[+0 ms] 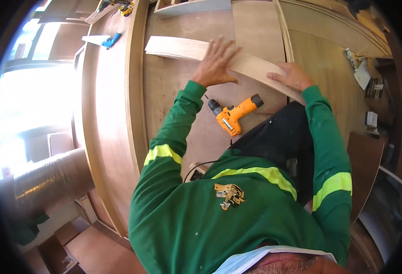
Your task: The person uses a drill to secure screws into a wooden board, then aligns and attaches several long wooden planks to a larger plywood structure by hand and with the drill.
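A long, pale wooden board (178, 47) lies slantwise in front of me, over the brown wood panels. Its left end shows a doubled edge, as of layers one on another. My left hand (215, 63) is over the middle of the board with fingers spread; whether the palm presses on it is hard to tell. Near the board's right end my right hand (295, 76) grips it, fingers curled over the edge. An orange cordless drill (234, 114) with a black chuck and a bit rests on the panel below the board, beside my knee, touched by neither hand.
A blue-handled saw (109, 41) lies on the panel at the upper left, with a yellow power tool (126, 8) beyond. Raised wooden rails (136, 86) run between the panels. A wrapped roll (50, 180) is at left. Small boxes (371, 119) stand at right.
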Tool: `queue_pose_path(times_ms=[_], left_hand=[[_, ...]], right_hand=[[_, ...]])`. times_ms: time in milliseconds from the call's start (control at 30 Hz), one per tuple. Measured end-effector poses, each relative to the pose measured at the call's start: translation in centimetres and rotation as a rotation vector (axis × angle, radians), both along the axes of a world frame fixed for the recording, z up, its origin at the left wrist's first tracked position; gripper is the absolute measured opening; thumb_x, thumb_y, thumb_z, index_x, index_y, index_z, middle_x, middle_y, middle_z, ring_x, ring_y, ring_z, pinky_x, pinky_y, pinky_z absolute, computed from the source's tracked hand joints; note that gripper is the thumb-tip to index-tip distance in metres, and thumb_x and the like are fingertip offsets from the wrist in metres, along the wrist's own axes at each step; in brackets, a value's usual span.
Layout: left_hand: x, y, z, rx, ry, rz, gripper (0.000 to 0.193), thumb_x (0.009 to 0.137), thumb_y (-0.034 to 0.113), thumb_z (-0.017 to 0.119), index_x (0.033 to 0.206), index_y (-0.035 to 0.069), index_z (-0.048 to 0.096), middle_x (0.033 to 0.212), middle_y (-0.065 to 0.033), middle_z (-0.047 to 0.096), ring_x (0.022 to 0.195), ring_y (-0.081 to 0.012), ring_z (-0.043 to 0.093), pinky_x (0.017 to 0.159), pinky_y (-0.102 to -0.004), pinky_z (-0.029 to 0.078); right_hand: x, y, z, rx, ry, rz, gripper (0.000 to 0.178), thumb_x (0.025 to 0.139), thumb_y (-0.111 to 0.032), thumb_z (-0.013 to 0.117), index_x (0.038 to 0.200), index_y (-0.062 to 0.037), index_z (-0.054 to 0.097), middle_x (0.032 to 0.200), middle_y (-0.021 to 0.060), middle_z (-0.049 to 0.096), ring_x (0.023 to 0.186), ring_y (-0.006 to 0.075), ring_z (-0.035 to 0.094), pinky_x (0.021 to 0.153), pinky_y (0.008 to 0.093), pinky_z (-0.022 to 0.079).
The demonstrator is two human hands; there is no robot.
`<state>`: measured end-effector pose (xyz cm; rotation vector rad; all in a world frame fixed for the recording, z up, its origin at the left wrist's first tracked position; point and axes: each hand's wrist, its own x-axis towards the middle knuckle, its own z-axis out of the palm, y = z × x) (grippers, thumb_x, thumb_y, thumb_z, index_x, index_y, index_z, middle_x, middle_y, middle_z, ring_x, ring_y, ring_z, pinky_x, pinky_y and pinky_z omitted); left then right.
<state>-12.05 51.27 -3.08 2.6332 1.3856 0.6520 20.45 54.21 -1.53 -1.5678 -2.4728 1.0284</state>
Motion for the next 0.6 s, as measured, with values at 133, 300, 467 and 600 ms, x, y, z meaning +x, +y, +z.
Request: queue_pose_path(times_ms=[133, 300, 467, 600], left_hand=[[3.2, 2.2, -0.2, -0.004, 0.2, -0.247, 0.104, 0.068, 0.053, 0.087, 0.154, 0.015, 0.044, 0.138, -0.0181, 0.053, 0.131, -0.0434, 0.048, 0.112, -0.0537, 0.037], [4.2, 3.3, -0.9, -0.021, 0.095, -0.271, 0.089, 0.07, 0.046, 0.087, 0.147, 0.019, 0.053, 0.102, -0.0112, 0.061, 0.098, -0.0338, 0.061, 0.089, -0.0461, 0.047], [5.5, 3.5, -0.4, -0.059, 0.15, -0.247, 0.085, 0.071, 0.042, 0.088, 0.145, 0.018, 0.054, 0.106, -0.0123, 0.063, 0.102, -0.0346, 0.061, 0.091, -0.0465, 0.047], [5.8, 5.1, -0.6, -0.103, 0.191, -0.255, 0.084, 0.071, 0.037, 0.088, 0.145, 0.018, 0.054, 0.109, -0.0122, 0.064, 0.104, -0.0343, 0.062, 0.092, -0.0476, 0.047]], right_hand=[[-0.9, -0.6, 1.1, 0.048, -0.016, -0.02, 0.072, 0.086, -0.069, 0.067, 0.123, -0.0069, 0.071, 0.105, 0.0224, 0.073, 0.102, 0.0386, 0.068, 0.089, 0.047, 0.053], [3.4, -1.4, 0.6, 0.113, 0.003, -0.105, 0.078, 0.086, -0.056, 0.076, 0.143, -0.0073, 0.057, 0.123, 0.0191, 0.067, 0.117, 0.0321, 0.063, 0.098, 0.0425, 0.05], [14.7, -7.0, -2.0, -0.092, 0.367, -0.335, 0.098, 0.081, -0.041, 0.086, 0.156, -0.004, 0.036, 0.143, 0.0185, 0.056, 0.138, 0.0299, 0.049, 0.115, 0.0401, 0.038], [13.5, -9.0, -4.9, 0.055, 0.417, -0.366, 0.083, 0.075, -0.037, 0.086, 0.142, -0.0015, 0.054, 0.139, 0.0195, 0.063, 0.13, 0.0358, 0.058, 0.112, 0.0418, 0.042]])
